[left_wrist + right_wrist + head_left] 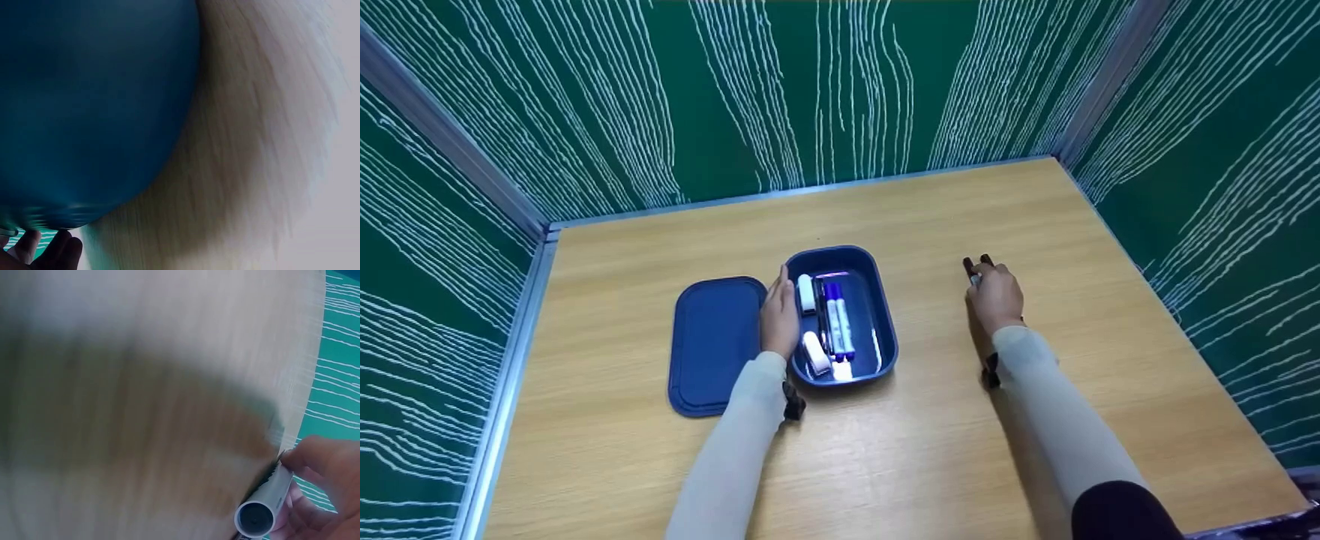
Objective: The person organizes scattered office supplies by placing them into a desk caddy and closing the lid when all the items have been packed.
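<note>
A dark blue rectangular box [886, 330] stands uncovered on the table. Inside are two blue-capped markers [840, 322], a thin dark pen [823, 315] and two white oblong pieces [806, 293]. My left hand [780, 319] lies along the box's left wall with its fingers stretched forward. Well to the right of the box, my right hand [997, 296] pinches black-tipped markers; two dark ends poke out past the fingers. One marker [269, 498], with a pale barrel and dark end, shows between thumb and fingers in the right wrist view.
The box's flat blue lid [716, 345] lies on the wooden table [930, 450], left of the box and partly behind my left hand. Green panels [870, 90] with white wavy lines wall in the table at the back and both sides.
</note>
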`<state>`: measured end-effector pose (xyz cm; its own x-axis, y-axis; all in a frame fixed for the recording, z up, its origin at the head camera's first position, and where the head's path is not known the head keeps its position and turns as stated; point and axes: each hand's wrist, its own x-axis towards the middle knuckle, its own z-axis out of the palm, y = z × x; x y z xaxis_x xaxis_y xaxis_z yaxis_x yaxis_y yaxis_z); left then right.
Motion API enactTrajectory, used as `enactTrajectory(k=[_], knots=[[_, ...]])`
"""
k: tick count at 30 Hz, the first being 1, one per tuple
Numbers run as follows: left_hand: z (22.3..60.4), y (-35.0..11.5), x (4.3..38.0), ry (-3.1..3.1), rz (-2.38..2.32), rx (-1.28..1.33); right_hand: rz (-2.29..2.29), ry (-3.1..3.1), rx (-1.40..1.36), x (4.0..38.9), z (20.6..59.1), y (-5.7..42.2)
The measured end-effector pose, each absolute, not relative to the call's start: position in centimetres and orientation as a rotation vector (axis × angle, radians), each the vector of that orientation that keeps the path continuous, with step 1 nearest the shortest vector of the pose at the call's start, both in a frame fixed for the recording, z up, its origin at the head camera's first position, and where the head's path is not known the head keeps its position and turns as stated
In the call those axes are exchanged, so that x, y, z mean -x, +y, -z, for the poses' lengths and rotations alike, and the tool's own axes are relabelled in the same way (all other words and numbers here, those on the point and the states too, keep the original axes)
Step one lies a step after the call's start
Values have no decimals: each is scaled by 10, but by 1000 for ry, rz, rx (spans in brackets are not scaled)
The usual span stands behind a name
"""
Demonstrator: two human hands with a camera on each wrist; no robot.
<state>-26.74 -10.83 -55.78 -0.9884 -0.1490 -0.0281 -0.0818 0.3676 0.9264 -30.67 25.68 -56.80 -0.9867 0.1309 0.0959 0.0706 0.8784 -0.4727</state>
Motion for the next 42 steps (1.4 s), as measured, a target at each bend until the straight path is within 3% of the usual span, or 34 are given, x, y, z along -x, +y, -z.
enactTrajectory(k=[42], knots=[[556, -108, 269, -2525, 1754, -231, -887, -2864, 161, 307, 563, 248]])
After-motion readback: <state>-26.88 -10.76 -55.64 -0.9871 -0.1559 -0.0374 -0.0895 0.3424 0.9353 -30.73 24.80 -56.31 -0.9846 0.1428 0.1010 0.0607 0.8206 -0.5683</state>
